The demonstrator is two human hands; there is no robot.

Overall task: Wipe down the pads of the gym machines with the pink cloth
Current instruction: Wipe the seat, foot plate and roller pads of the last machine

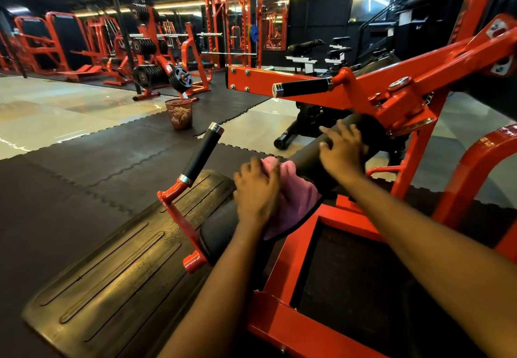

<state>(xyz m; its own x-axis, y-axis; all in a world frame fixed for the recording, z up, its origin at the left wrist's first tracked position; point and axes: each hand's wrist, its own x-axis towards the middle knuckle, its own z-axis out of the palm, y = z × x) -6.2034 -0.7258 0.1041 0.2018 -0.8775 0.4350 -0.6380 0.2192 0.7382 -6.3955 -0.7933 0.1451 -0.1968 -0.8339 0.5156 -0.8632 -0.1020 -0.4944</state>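
Cloth (296,198) on pad (221,226); bin (179,114) behind handle (202,153)

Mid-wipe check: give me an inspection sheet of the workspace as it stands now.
Surface: black roller pad and seat pad on the red frame.
Job's things: pink cloth draped over the roller pad's near end, onto the seat pad.
Clutter: nothing seen.
Grips: left hand presses the pink cloth; right hand rests spread on the roller pad.
Cables: nothing seen.
Surroundings: mesh waste basket on rubber floor mats; weight-plate rack behind.
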